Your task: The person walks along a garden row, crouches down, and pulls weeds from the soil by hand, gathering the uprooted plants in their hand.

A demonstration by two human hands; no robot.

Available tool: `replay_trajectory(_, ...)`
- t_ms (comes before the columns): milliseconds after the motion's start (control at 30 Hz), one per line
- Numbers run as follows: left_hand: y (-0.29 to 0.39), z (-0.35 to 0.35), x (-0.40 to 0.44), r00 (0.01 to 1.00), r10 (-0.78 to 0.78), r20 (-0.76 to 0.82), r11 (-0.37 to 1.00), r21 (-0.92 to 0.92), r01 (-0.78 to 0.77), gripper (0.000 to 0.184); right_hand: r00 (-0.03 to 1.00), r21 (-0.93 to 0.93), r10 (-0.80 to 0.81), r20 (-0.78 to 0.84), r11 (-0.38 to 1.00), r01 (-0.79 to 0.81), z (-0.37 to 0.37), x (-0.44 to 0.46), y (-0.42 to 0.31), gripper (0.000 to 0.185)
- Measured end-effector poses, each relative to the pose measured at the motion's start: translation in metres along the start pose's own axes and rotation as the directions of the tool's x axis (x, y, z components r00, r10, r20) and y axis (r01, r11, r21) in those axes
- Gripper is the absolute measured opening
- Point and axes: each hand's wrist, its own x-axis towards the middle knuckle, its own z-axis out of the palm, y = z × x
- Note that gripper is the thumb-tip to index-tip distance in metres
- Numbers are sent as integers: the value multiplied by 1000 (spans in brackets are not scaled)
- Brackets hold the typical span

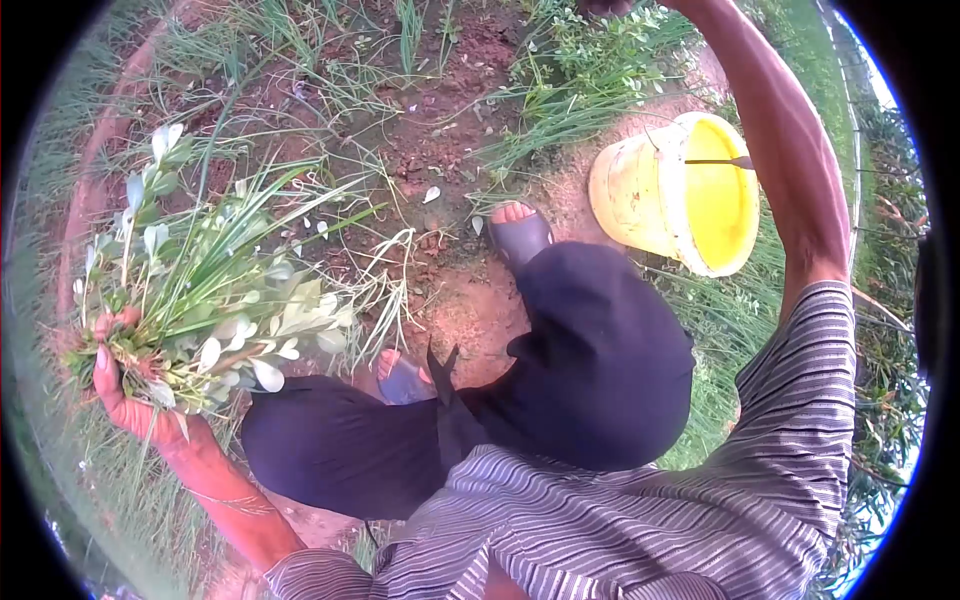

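On the left, my left hand is closed round the base of a large bunch of pulled weeds, with broad pale leaves, long grass blades and roots with soil. My right arm reaches up and forward, and only a sliver of my right hand shows at the top edge. Leafy green plants grow just below that hand. Its fingers are cut off by the frame, so its grip and anything in it are hidden.
A yellow bucket leans beside my foot on the right. Thin green shoots stand in the reddish soil bed. Loose pulled stems lie before my sandalled feet. A raised earth edge runs along the left.
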Motion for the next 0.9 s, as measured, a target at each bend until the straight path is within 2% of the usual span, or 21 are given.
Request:
replay_trajectory(33, -1, 11, -6, 998, -55, -19, 997, -52, 54, 30, 994, -53, 50, 99, 998, -45, 12, 14, 23, 16)
replay_trajectory(67, 2, 7, -8, 997, -72, 6, 995, -72, 72, 31, 955, -252, -39, 295, 961, 117, 22, 46, 56, 16)
replay_trajectory(133, 11, -7, -11, 992, -93, 87, 995, -33, 96, 36, 954, -217, -30, 300, 971, 99, 59, 87, 99, 17)
replay_trajectory(200, 19, -10, -14, 988, -118, 97, 992, -23, 121, 40, 942, -428, -94, 321, 873, 233, 97, 130, 136, 20)
replay_trajectory(300, 40, -24, -21, 993, -112, 42, 993, 26, 111, 47, 908, -401, 73, 412, 909, 109, 145, 152, 165, 11)
replay_trajectory(333, 42, -20, -24, 996, -91, -22, 993, 67, 93, 46, 888, -401, 129, 441, 914, 66, 160, 160, 176, 12)
replay_trajectory(400, 41, -5, -30, 982, -32, -186, 983, 170, 65, 39, 852, -357, 111, 512, 929, 93, 189, 173, 201, 10)
replay_trajectory(467, 33, 18, -31, 929, 52, -365, 954, 294, 62, 31, 822, 8, 104, 560, 991, -131, 209, 166, 210, 14)
replay_trajectory(500, 26, 29, -30, 866, 160, -474, 919, 391, 44, 32, 799, 25, 166, 578, 975, -221, 218, 162, 207, 16)
replay_trajectory(633, 25, 49, -21, 815, 135, -563, 898, 417, 140, 39, 711, 131, 379, 593, 825, -550, 249, 163, 202, 13)
replay_trajectory(700, 24, 55, -19, 827, 93, -554, 902, 399, 166, 41, 705, 167, 400, 586, 792, -588, 255, 162, 204, 14)
replay_trajectory(767, 17, 67, -16, 757, 228, -612, 821, 538, 188, 46, 726, 181, 364, 583, 813, -553, 257, 161, 205, 14)
replay_trajectory(867, -2, 84, -4, 692, 327, -643, 767, 609, 202, 49, 758, 172, 299, 580, 864, -473, 258, 159, 208, 15)
replay_trajectory(900, 4, 77, -5, 759, 246, -603, 801, 567, 191, 50, 767, 167, 275, 580, 881, -442, 258, 158, 208, 16)
